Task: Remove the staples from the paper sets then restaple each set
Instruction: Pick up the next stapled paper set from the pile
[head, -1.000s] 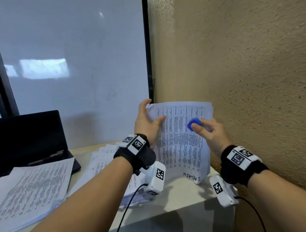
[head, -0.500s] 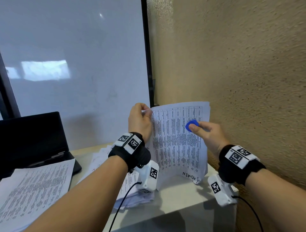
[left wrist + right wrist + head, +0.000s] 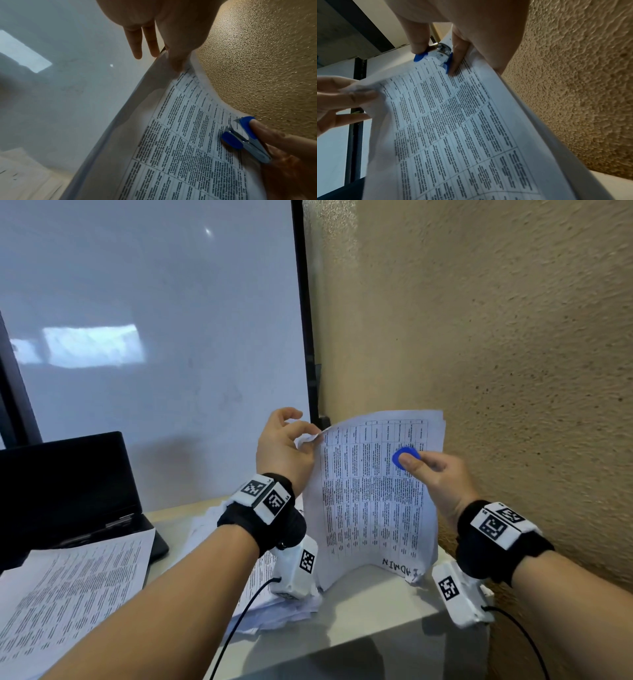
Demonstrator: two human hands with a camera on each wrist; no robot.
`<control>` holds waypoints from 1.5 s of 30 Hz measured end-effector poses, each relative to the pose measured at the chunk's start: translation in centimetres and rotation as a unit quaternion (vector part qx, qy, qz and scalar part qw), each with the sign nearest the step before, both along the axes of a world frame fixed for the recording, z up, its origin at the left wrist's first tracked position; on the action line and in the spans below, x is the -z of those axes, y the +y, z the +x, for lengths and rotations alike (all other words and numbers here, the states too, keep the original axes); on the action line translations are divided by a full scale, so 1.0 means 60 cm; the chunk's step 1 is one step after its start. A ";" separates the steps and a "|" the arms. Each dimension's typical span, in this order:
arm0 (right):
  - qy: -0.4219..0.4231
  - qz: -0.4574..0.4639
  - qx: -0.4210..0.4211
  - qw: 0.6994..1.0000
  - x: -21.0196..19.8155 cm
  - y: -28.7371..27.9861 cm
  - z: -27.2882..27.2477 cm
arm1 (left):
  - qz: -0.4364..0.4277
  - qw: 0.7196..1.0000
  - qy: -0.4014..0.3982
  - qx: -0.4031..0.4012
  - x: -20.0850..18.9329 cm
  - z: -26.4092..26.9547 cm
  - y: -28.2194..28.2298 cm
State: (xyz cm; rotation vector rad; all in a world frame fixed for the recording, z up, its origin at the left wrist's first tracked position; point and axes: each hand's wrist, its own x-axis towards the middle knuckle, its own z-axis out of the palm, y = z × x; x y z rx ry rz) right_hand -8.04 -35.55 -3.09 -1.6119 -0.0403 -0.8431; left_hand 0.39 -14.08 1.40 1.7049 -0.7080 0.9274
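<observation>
- White printed paper set (image 3: 373,494) stands upright on the table (image 3: 370,607) in the head view; my left hand (image 3: 281,446) pinches its top left corner, my right hand (image 3: 435,470) pinches a blue staple remover (image 3: 403,457).
- Left wrist: the remover (image 3: 243,136) is against the page (image 3: 180,148), claws parted.
- Right wrist: thumb and finger squeeze the remover (image 3: 436,56) over the paper (image 3: 462,128).

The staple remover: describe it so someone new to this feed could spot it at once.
Start at the textured tan wall on the right, then drop to the paper set standing upright on the table. In front of its upper part, the right hand pinches the staple remover: small, with blue grips and metal jaws, the only blue thing here.
</observation>
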 end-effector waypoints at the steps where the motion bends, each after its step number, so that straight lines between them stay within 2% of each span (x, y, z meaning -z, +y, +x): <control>1: 0.001 0.002 0.004 1.000 0.000 0.000 0.000 | 0.004 1.000 0.004 -0.001 0.001 -0.002 0.002; 7: -0.006 0.006 0.000 1.000 -0.002 0.002 -0.009 | 0.025 0.997 0.073 -0.006 -0.002 -0.010 0.014; 13: -0.005 0.002 -0.004 1.000 -0.003 0.003 -0.010 | -0.046 0.991 0.128 0.019 0.005 0.001 0.018; 17: -0.001 0.008 -0.008 1.000 -0.003 0.004 -0.008 | -0.029 0.991 0.128 0.037 0.008 -0.002 0.019; 20: 0.011 0.019 -0.007 1.000 -0.001 0.000 -0.006 | 0.008 0.996 0.083 0.005 0.016 -0.003 0.022; 22: 0.015 0.018 -0.009 1.000 -0.003 0.001 -0.009 | 0.010 0.997 0.081 -0.002 0.020 -0.004 0.024; 28: 0.001 0.021 -0.009 1.000 -0.006 0.006 -0.014 | 0.048 0.976 0.203 0.058 0.023 -0.009 0.024; 32: -0.020 0.028 -0.018 0.999 -0.006 0.008 -0.016 | 0.104 0.971 0.212 0.027 0.026 -0.013 0.028; 34: -0.024 0.028 -0.026 0.999 -0.005 0.005 -0.015 | 0.089 0.974 0.205 0.040 0.022 -0.014 0.027; 39: -0.035 0.031 -0.037 0.998 -0.001 -0.011 -0.013 | -0.038 0.966 0.232 0.103 -0.002 -0.012 0.021; 42: -0.047 0.030 -0.047 0.997 -0.004 -0.018 -0.017 | -0.022 0.953 0.283 0.110 -0.014 -0.015 0.016; 45: -0.063 0.010 -0.064 0.996 -0.004 -0.027 -0.020 | 0.032 0.951 0.301 0.066 -0.014 -0.005 0.010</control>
